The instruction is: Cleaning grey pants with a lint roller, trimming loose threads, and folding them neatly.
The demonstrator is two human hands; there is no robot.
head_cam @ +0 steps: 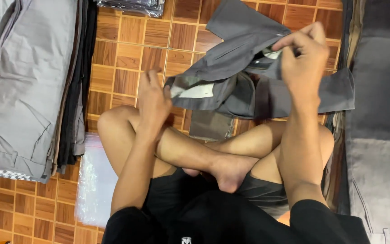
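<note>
Two hands on one grey garment, its length running left to right across the floor.

Right hand (pixel 301 61) pinches the far upper edge of the grey garment (pixel 240 68), lifted off the wooden floor (pixel 127 58) just beyond the crossed legs. Left hand (pixel 154 99) sits at the garment's left end, fingers partly curled and touching the pale lining there; whether it grips is unclear. Most of the cloth lies between the hands, nearer the right. A stack of folded clothes (pixel 23 81) stands well apart at far left, a clear plastic bag (pixel 93 180) near the left knee.
</note>
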